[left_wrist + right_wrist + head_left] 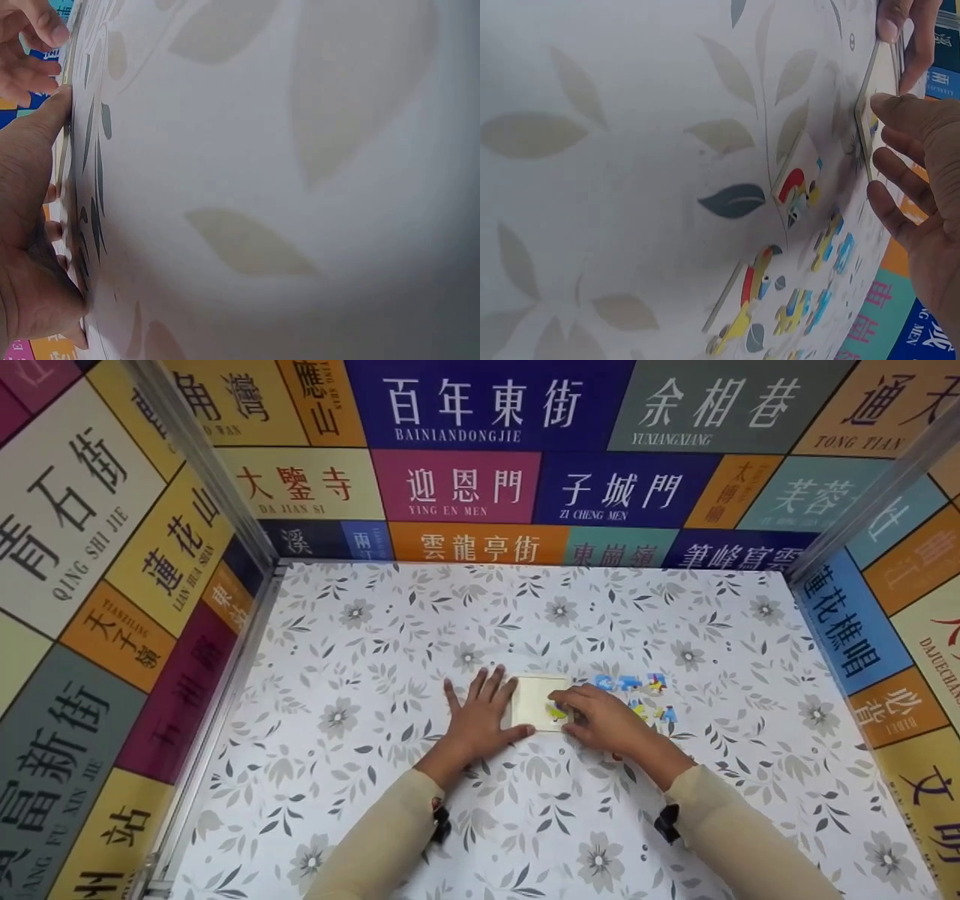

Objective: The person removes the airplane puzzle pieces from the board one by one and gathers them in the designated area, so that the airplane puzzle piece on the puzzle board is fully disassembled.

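Observation:
A small cream puzzle tray (531, 699) lies flat on the patterned table. My left hand (480, 717) rests along its left side with fingers spread and straight, the thumb touching its lower edge. Over the tray's right side, my right hand (606, 721) has thumb and index finger at a yellow, blue and green jigsaw piece (555, 712) in the lower right corner. In the right wrist view, this jigsaw piece (874, 122) shows between thumb and index finger; the other fingers curl loosely beside the tray edge (862, 127). Part of the piece is hidden by my fingers.
Several loose jigsaw pieces (657, 683) in blue, yellow and red lie right of the tray, some partly behind my right hand. One red and white piece (798, 184) lies nearer the right wrist. Walls with street-name signs (480, 487) enclose the table's back and sides.

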Available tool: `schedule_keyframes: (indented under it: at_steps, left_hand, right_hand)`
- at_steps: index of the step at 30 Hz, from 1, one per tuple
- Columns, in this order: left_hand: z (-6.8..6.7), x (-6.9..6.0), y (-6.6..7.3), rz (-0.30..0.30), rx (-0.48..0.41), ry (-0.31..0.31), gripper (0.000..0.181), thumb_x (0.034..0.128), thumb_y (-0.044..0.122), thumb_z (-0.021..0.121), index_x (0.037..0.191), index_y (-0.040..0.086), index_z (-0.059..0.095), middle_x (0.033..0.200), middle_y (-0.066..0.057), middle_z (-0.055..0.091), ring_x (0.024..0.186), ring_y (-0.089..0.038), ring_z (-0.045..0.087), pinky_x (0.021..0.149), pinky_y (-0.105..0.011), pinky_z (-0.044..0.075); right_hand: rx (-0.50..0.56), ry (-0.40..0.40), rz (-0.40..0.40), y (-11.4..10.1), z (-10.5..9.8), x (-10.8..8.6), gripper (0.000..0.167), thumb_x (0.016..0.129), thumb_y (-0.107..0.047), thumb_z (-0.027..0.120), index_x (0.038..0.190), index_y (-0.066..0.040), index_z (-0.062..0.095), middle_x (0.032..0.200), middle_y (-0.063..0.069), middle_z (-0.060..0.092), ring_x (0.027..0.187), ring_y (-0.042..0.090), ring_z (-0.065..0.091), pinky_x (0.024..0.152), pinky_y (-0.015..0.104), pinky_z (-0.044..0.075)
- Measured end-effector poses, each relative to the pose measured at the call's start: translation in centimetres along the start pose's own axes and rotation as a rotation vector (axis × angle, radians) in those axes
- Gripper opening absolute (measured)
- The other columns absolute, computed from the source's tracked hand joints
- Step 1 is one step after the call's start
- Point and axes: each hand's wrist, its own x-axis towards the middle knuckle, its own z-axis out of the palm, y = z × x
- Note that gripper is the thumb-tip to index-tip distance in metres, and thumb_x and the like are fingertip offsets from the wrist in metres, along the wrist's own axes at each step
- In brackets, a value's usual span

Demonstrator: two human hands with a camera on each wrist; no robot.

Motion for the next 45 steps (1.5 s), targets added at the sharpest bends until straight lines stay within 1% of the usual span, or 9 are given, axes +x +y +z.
schedule_keyframes:
  at_steps: [4,8,15,20,22,25,28,36,45]
  left_hand:
    - [-0.1,0.0,0.2,0.005,0.007,0.003,0.101,0.0989,0.083,0.054,0.178,0.025,0.028,0.188,-0.003,0.014,0.175,-0.033,0.010,0.128,-0.086,0.000]
    - [-0.4,0.0,0.3,0.007,0.010,0.004,0.101,0.0991,0.083,0.054,0.178,0.026,0.027,0.188,-0.004,0.013,0.175,-0.033,0.009,0.128,-0.086,-0.001]
    - [-0.4,0.0,0.2,0.002,0.012,-0.005,0.102,0.0988,0.084,0.054,0.178,0.025,0.026,0.189,-0.004,0.012,0.176,-0.033,0.009,0.127,-0.086,-0.001]
    - [0.0,0.3,-0.2,-0.001,-0.025,-0.004,0.103,0.0985,0.082,0.056,0.178,0.025,0.026,0.189,-0.002,0.011,0.176,-0.032,0.006,0.128,-0.085,-0.005]
    - [0.2,0.5,-0.4,-0.009,-0.038,-0.013,0.104,0.0978,0.083,0.056,0.179,0.026,0.024,0.189,0.000,0.009,0.176,-0.031,0.004,0.128,-0.084,-0.009]
    - [0.4,0.6,-0.6,-0.013,-0.034,-0.018,0.104,0.0976,0.083,0.056,0.179,0.027,0.024,0.189,0.000,0.008,0.176,-0.031,0.003,0.128,-0.084,-0.009]
    - [0.0,0.4,-0.3,-0.019,-0.004,-0.020,0.102,0.0986,0.083,0.055,0.179,0.027,0.025,0.189,-0.001,0.010,0.176,-0.031,0.005,0.129,-0.084,-0.005]
    - [-0.2,-0.1,0.1,-0.012,0.025,-0.013,0.101,0.0994,0.084,0.052,0.178,0.027,0.025,0.189,-0.002,0.012,0.176,-0.031,0.008,0.129,-0.085,0.000]
    - [-0.2,-0.1,0.1,-0.012,0.023,-0.015,0.102,0.0992,0.084,0.052,0.178,0.026,0.026,0.189,-0.002,0.012,0.176,-0.032,0.008,0.129,-0.085,0.000]
  right_hand:
    - [0.002,-0.024,0.042,-0.3,0.2,0.4,0.058,0.101,-0.018,0.083,0.155,-0.012,0.063,0.137,0.014,0.073,0.127,0.038,0.068,0.108,0.060,0.057]
    - [-0.007,-0.025,0.050,-0.5,0.3,0.6,0.057,0.101,-0.017,0.083,0.154,-0.013,0.064,0.134,0.013,0.074,0.124,0.037,0.067,0.106,0.058,0.057]
    - [-0.038,-0.011,0.006,-0.7,0.4,0.8,0.052,0.100,-0.013,0.083,0.148,-0.012,0.066,0.130,0.010,0.075,0.115,0.034,0.068,0.100,0.056,0.057]
    - [-0.059,-0.006,-0.032,-1.0,0.6,1.0,0.048,0.099,-0.008,0.082,0.144,-0.014,0.067,0.121,0.007,0.077,0.106,0.030,0.067,0.094,0.053,0.057]
    - [-0.053,-0.020,-0.039,-1.1,0.7,1.2,0.047,0.100,-0.006,0.080,0.144,-0.014,0.067,0.121,0.008,0.076,0.106,0.030,0.067,0.094,0.053,0.057]
    - [-0.049,-0.037,-0.035,-1.3,0.7,1.3,0.046,0.101,-0.004,0.078,0.145,-0.014,0.066,0.127,0.010,0.072,0.110,0.032,0.066,0.097,0.054,0.057]
    - [-0.048,-0.034,-0.025,-1.3,0.7,1.4,0.045,0.101,-0.003,0.078,0.143,-0.012,0.068,0.132,0.011,0.071,0.114,0.034,0.064,0.099,0.055,0.056]
    - [-0.073,-0.017,-0.034,-1.2,0.8,1.3,0.040,0.098,-0.003,0.081,0.135,-0.013,0.071,0.129,0.010,0.072,0.114,0.034,0.064,0.099,0.056,0.055]
    - [-0.075,0.003,-0.055,-1.1,0.9,1.1,0.037,0.096,-0.004,0.084,0.130,-0.015,0.073,0.124,0.008,0.069,0.109,0.034,0.066,0.097,0.058,0.054]
